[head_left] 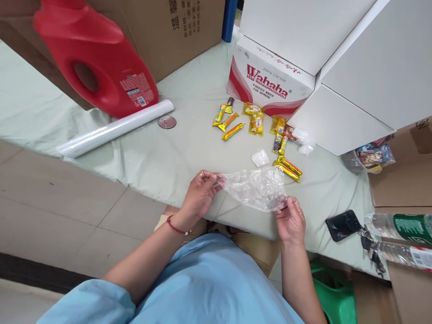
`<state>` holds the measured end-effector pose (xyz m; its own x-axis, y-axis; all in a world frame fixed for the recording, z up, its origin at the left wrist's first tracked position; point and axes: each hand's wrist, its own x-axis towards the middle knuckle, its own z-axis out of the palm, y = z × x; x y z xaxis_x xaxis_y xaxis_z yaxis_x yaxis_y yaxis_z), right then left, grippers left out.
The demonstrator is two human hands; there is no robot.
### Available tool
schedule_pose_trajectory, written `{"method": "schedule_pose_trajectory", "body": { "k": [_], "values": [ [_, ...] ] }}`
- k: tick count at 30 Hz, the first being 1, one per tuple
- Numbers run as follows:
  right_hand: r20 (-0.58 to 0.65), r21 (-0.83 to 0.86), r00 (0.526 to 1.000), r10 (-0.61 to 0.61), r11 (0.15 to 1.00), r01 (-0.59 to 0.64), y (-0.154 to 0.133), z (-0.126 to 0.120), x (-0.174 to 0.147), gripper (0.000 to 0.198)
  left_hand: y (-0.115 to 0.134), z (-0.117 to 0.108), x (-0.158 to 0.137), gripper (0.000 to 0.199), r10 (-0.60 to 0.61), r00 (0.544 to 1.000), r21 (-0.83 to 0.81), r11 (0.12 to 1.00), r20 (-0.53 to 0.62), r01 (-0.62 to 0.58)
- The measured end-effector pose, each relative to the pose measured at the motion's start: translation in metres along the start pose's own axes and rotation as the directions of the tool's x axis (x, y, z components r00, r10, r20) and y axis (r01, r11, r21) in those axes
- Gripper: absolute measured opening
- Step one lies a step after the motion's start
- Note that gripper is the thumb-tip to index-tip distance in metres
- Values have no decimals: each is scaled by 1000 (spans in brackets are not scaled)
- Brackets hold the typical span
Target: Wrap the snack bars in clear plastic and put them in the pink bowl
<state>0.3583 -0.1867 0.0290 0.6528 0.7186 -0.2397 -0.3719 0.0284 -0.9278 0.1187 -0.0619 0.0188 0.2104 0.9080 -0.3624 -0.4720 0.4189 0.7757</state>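
Note:
A clear, crinkled plastic bag (252,188) is stretched between my two hands above the near edge of the cloth-covered table. My left hand (202,192) pinches its left end between thumb and fingers. At the lower right corner, my right hand (291,218) grips the bag in the same way. Just beyond it lies a small folded piece of clear plastic (260,157). Several yellow-wrapped snack bars (287,169) rest close by on the right, and more snack bars (232,131) lie farther back. Small yellow snack packets (256,123) sit near the white carton.
A red jug (109,57) and a roll of plastic film (117,129) occupy the left side, beside a round metal disc (166,122). Behind the snacks stands a Wahaha water carton (269,81). A black wallet-like item (343,226), keys (368,244) and plastic bottles (410,227) lie right.

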Motion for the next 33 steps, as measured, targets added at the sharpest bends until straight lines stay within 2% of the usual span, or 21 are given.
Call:
{"method": "schedule_pose_trajectory", "body": {
  "k": [3, 8, 15, 18, 20, 22, 25, 26, 28, 29, 31, 33],
  "values": [
    [-11, -52, 1000, 2, 999, -3, 4, -4, 5, 40, 10, -10, 5, 47, -6, 1000, -70, 998, -19, 5],
    [-43, -221, 995, -85, 972, 74, 14, -13, 14, 42, 13, -19, 7, 43, -27, 999, -130, 991, -41, 21],
    [38, -446, 992, -123, 886, 127, 16, -20, 24, 42, 11, -18, 5, 30, -164, 985, -133, 977, 45, 169],
    [55, -545, 977, -208, 813, 204, 8, -14, 36, 39, 18, -17, -2, 27, -231, 970, -79, 968, 71, 237],
    [125, -636, 942, -312, 704, 318, 0, -2, 51, 34, 23, -17, -9, 35, -245, 969, 49, 969, 33, 243],
    [271, -686, 876, -398, 559, 466, -5, 16, 70, 29, 25, -20, -16, 43, -250, 968, 195, 950, -3, 246],
    [475, -703, 775, -416, 349, 619, -6, 51, 100, 32, 25, -29, -26, 58, -267, 963, 346, 902, -23, 259],
    [517, -726, 765, -384, 276, 630, -5, 63, 109, 39, 25, -34, -28, 59, -255, 966, 394, 886, -28, 245],
    [569, -786, 781, -256, 111, 609, -1, 84, 121, 53, 25, -43, -32, 53, -196, 980, 505, 844, -29, 184],
    [579, -806, 797, -173, 30, 592, 1, 92, 125, 51, 25, -47, -34, 47, -170, 985, 557, 816, -18, 151],
    [585, -809, 810, -28, -86, 582, 2, 103, 129, 35, 25, -55, -39, 36, -161, 987, 616, 779, 16, 117],
    [603, -793, 797, 1, -110, 600, -2, 107, 133, 23, 24, -59, -44, 39, -180, 983, 603, 788, 37, 122]
  ]
}}
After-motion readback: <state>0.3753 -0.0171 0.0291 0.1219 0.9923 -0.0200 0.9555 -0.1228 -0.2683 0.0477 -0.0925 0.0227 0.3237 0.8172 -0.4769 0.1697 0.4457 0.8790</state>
